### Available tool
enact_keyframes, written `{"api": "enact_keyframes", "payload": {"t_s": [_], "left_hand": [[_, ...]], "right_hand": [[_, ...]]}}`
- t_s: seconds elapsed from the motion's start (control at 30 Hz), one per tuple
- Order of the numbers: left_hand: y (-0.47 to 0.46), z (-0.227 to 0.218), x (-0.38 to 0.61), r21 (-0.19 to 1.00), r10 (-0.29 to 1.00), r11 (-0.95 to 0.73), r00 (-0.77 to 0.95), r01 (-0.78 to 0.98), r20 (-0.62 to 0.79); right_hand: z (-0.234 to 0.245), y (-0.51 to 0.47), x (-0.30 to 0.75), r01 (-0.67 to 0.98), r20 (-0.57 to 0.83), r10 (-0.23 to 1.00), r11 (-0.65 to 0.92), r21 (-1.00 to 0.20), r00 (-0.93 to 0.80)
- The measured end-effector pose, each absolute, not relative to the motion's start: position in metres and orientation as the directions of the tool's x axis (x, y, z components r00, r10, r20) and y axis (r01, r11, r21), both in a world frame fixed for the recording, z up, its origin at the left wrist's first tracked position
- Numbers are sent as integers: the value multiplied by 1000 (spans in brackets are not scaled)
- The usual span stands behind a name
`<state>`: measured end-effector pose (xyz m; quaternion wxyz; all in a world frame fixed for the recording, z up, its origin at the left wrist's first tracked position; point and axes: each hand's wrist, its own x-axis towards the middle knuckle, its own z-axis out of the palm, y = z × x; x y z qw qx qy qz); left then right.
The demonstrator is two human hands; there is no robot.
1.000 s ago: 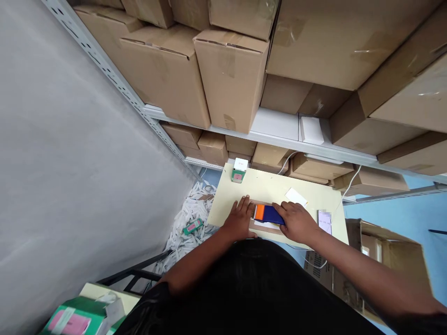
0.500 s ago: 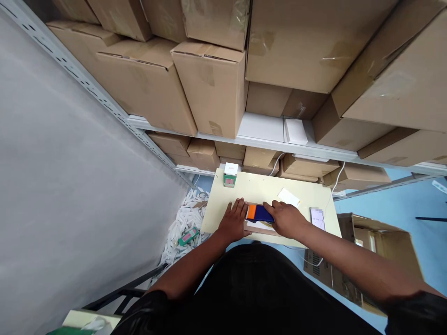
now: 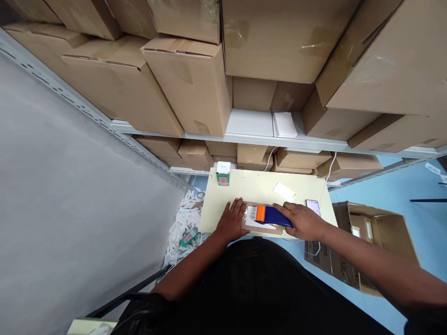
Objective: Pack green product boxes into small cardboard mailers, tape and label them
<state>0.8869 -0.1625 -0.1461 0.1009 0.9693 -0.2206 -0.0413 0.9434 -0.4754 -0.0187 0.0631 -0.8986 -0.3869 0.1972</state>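
A flat brown cardboard parcel (image 3: pixel 252 226) with a white label lies near the front edge of a small pale-yellow table (image 3: pixel 251 188). My left hand (image 3: pixel 232 222) lies flat, fingers stretched out, on the parcel's left end. My right hand (image 3: pixel 303 221) is closed round a blue and orange tape dispenser (image 3: pixel 270 215), which rests on top of the parcel, its orange end toward the left hand.
On the table stand a small green and white box (image 3: pixel 222 173), a white card (image 3: pixel 285 191) and a phone (image 3: pixel 313 206). Stacked cartons (image 3: pixel 188 79) fill metal shelves behind. An open carton (image 3: pixel 370 242) sits on the blue floor at right; paper strips (image 3: pixel 183 223) litter the floor left.
My right hand has drawn the tape dispenser to the right along the parcel, uncovering its white label. The left hand stays flat on the parcel's left end. The camera has tilted slightly.
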Motion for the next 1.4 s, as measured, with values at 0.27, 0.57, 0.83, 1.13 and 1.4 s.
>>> {"api": "enact_keyframes", "payload": {"t_s": [0.27, 0.57, 0.83, 1.13, 1.4], "left_hand": [[-162, -146, 897, 192, -436, -887, 898, -419, -56], [-132, -171, 897, 295, -432, -874, 896, -387, -104], [-123, -177, 915, 277, -536, -827, 835, -489, -128], [-124, -179, 914, 235, -541, -832, 827, -502, -151], [-125, -179, 914, 231, -543, -832, 827, -505, -145]], "right_hand": [[-12, -495, 949, 697, -295, 732, -678, -234, 614], [-26, -572, 950, 625, -359, 646, -757, -187, 674], [-35, -608, 950, 622, -356, 620, -773, -125, 699], [-69, -599, 962, 636, -481, 579, -769, -54, 659], [-105, -533, 986, 636, -536, 556, -771, -45, 636]]}}
